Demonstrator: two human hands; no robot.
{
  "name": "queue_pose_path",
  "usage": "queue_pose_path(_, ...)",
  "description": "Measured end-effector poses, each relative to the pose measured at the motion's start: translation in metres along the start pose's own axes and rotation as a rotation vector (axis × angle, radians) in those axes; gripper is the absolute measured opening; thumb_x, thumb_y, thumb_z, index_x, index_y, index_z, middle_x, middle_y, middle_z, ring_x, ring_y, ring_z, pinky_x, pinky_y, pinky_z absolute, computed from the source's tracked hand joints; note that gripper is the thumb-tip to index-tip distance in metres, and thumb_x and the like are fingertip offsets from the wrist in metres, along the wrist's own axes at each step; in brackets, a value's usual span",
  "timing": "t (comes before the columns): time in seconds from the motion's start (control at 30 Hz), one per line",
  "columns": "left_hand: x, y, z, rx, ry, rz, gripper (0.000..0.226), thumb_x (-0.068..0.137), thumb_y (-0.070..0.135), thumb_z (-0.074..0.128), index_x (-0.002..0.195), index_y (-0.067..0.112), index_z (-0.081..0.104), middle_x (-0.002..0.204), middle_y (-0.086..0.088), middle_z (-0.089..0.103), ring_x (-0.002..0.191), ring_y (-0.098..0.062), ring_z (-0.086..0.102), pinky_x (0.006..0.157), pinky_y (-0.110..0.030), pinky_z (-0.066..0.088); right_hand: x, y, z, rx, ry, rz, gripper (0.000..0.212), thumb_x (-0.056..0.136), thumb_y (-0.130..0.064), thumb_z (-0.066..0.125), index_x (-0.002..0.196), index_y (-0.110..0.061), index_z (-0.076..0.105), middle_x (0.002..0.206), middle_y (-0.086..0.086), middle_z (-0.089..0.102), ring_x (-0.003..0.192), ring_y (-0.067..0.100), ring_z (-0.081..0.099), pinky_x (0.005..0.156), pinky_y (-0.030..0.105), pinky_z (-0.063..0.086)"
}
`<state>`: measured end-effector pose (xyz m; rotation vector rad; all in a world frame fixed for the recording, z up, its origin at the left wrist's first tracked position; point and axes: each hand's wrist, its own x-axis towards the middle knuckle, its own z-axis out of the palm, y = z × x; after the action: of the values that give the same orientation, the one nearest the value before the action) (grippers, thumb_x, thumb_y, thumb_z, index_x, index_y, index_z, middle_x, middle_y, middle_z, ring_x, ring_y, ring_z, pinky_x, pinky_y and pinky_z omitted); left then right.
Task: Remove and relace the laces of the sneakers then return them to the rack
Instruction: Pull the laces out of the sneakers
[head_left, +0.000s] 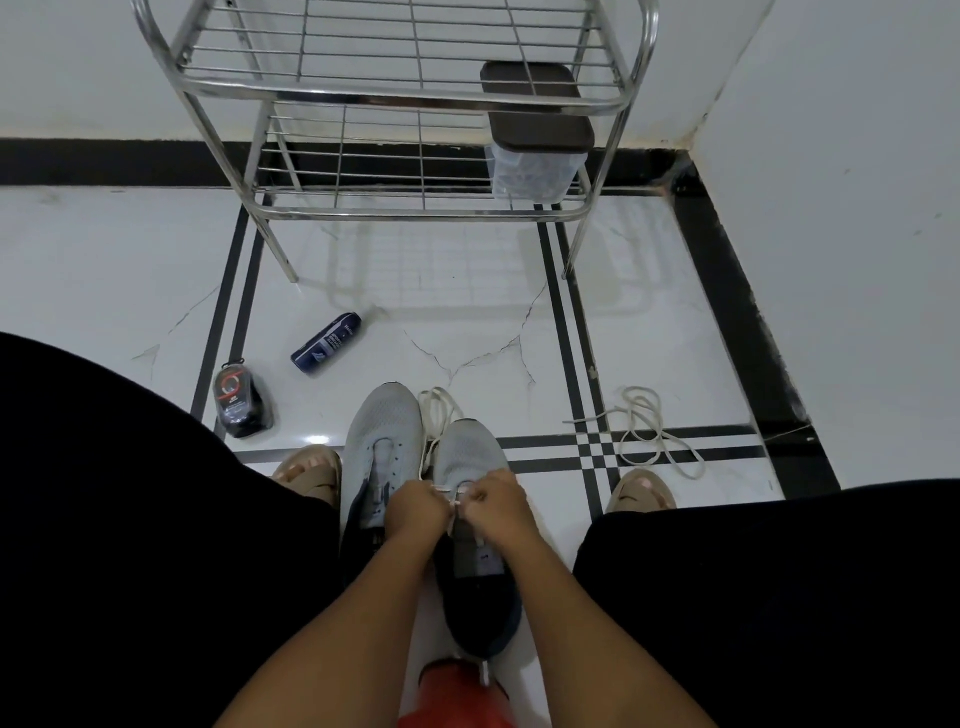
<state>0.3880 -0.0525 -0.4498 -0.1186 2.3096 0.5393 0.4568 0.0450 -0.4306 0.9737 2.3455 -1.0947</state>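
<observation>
Two grey mesh sneakers with dark heels stand side by side on the floor between my knees. The left sneaker (383, 441) has bare eyelets. My left hand (418, 512) and my right hand (496, 506) meet over the right sneaker (470, 452), each pinching a white lace (456, 499) at its lower eyelets. The rest of that lace lies bunched between the two toes. A second white lace (647, 431) lies loose on the floor to the right. The steel wire rack (395, 98) stands against the far wall.
A clear plastic box with a dark lid (537, 140) sits on the rack's lower shelf at right. A dark blue spray can (326, 342) lies on the tiles, a shoe-polish bottle (241, 400) to its left. A red object (457, 696) is under my forearms. My sandalled feet flank the sneakers.
</observation>
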Motion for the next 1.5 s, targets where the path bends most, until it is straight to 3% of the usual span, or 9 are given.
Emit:
queue_pose_path(0.17, 0.004, 0.004, 0.002, 0.009, -0.033, 0.014, 0.03, 0.085, 0.026, 0.061, 0.11, 0.011, 0.069, 0.115, -0.009, 0.066, 0.109, -0.027, 0.061, 0.083, -0.028, 0.047, 0.011, 0.02, -0.026, 0.676, 0.159, 0.456, 0.031, 0.086, -0.037, 0.053, 0.083, -0.008, 0.063, 0.091, 0.012, 0.069, 0.087, 0.028, 0.067, 0.072, 0.036, 0.057)
queue_pose_path(0.33, 0.008, 0.001, 0.005, 0.002, -0.055, 0.005, 0.021, 0.083, 0.021, 0.065, 0.101, 0.013, 0.072, 0.109, -0.007, 0.069, 0.102, -0.024, 0.063, 0.075, -0.024, 0.045, 0.017, 0.012, -0.004, -0.244, 0.016, -0.037, 0.02, 0.09, -0.031, 0.055, 0.095, -0.022, 0.072, 0.118, 0.006, 0.05, 0.108, 0.025, 0.052, 0.088, 0.034, 0.047)
queue_pose_path(0.47, 0.009, 0.0, 0.005, -0.015, -0.059, 0.018, 0.019, 0.083, 0.021, 0.065, 0.098, 0.011, 0.072, 0.105, -0.007, 0.07, 0.099, -0.024, 0.064, 0.075, -0.025, 0.047, 0.013, 0.01, 0.009, -0.343, 0.053, 0.006, 0.023, 0.094, -0.028, 0.051, 0.106, -0.02, 0.069, 0.126, 0.004, 0.044, 0.116, 0.026, 0.042, 0.096, 0.038, 0.039)
queue_pose_path(0.7, 0.012, 0.0, 0.007, 0.008, -0.073, 0.037, 0.026, 0.084, 0.025, 0.065, 0.106, 0.011, 0.071, 0.113, -0.009, 0.068, 0.107, -0.027, 0.062, 0.088, -0.031, 0.05, 0.02, 0.004, -0.075, 1.807, 0.629, 0.591, 0.035, 0.099, -0.016, 0.029, 0.127, -0.004, 0.045, 0.07, 0.005, 0.046, 0.053, 0.017, 0.043, 0.068, 0.034, 0.053)
queue_pose_path(0.93, 0.01, 0.0, 0.008, 0.007, -0.075, 0.052, 0.021, 0.084, 0.022, 0.065, 0.101, 0.014, 0.072, 0.108, -0.006, 0.069, 0.102, -0.025, 0.063, 0.087, -0.031, 0.052, 0.011, 0.001, -0.008, -0.218, -0.069, 0.053, 0.02, 0.087, -0.02, 0.051, 0.098, -0.023, 0.067, 0.105, 0.005, 0.065, 0.095, 0.026, 0.062, 0.071, 0.027, 0.045)
queue_pose_path(1.07, 0.008, 0.0, 0.007, 0.009, -0.063, 0.065, 0.023, 0.085, 0.019, 0.061, 0.103, 0.011, 0.071, 0.109, -0.008, 0.069, 0.104, -0.026, 0.063, 0.088, -0.031, 0.052, 0.006, 0.01, -0.004, 0.057, 0.064, 0.257, 0.025, 0.092, -0.021, 0.047, 0.096, -0.015, 0.071, 0.109, 0.009, 0.06, 0.095, 0.026, 0.06, 0.079, 0.031, 0.049)
queue_pose_path(1.23, 0.008, 0.0, 0.008, 0.021, -0.058, 0.059, 0.024, 0.086, 0.021, 0.06, 0.106, 0.012, 0.071, 0.112, -0.008, 0.068, 0.107, -0.026, 0.062, 0.09, -0.03, 0.05, 0.021, -0.002, -0.054, 1.575, 0.166, 0.453, 0.024, 0.098, -0.007, 0.037, 0.077, -0.006, 0.047, 0.07, 0.01, 0.053, 0.052, 0.019, 0.052, 0.059, 0.031, 0.043)
queue_pose_path(1.33, 0.009, 0.001, 0.008, 0.027, -0.074, 0.054, 0.024, 0.086, 0.021, 0.061, 0.106, 0.011, 0.07, 0.112, -0.008, 0.068, 0.107, -0.026, 0.062, 0.088, -0.03, 0.05, 0.022, -0.004, -0.045, 1.132, 0.15, 0.432, 0.027, 0.097, -0.017, 0.048, 0.071, -0.009, 0.05, 0.062, 0.004, 0.045, 0.044, 0.014, 0.039, 0.051, 0.031, 0.041)
queue_pose_path(1.5, 0.009, 0.001, 0.009, 0.057, -0.076, 0.052, 0.024, 0.087, 0.023, 0.061, 0.105, 0.011, 0.07, 0.11, -0.007, 0.069, 0.105, -0.025, 0.063, 0.087, -0.029, 0.05, 0.009, 0.011, -0.003, -0.134, -0.065, 0.064, 0.013, 0.082, -0.02, 0.062, 0.085, -0.018, 0.074, 0.092, 0.006, 0.069, 0.089, 0.024, 0.064, 0.074, 0.031, 0.052)
